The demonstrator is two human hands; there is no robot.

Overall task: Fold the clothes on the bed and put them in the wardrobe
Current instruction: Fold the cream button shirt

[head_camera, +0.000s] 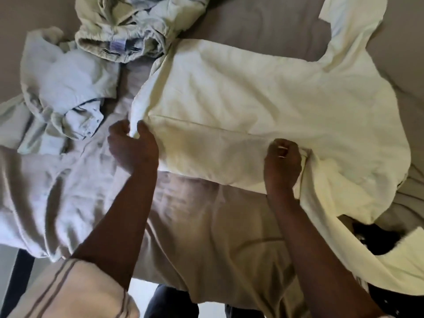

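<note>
View: head camera, the only one.
Cream garment (252, 99): spread on the bed (263, 26), from centre out to 3 o'clock, with a sleeve reaching toward 1 o'clock.
Left hand (133, 145): near 9 o'clock, thumb and fingers pinching the garment's corner.
Right hand (282, 161): near 4 o'clock, curled round a bunch of the near edge.
Other clothes: blue shirt (64, 95) at 10 o'clock and green garment (121, 26) at 12 o'clock, both unfolded.
Wardrobe: not in view.
Risk: uneven pulls could skew the fold, and the slack at 4 o'clock may slide off the bed.

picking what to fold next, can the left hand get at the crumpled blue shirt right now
Probably yes: the blue shirt lies uncovered beside the left hand, but that hand pinches the yellow shirt and must let go first.
</note>
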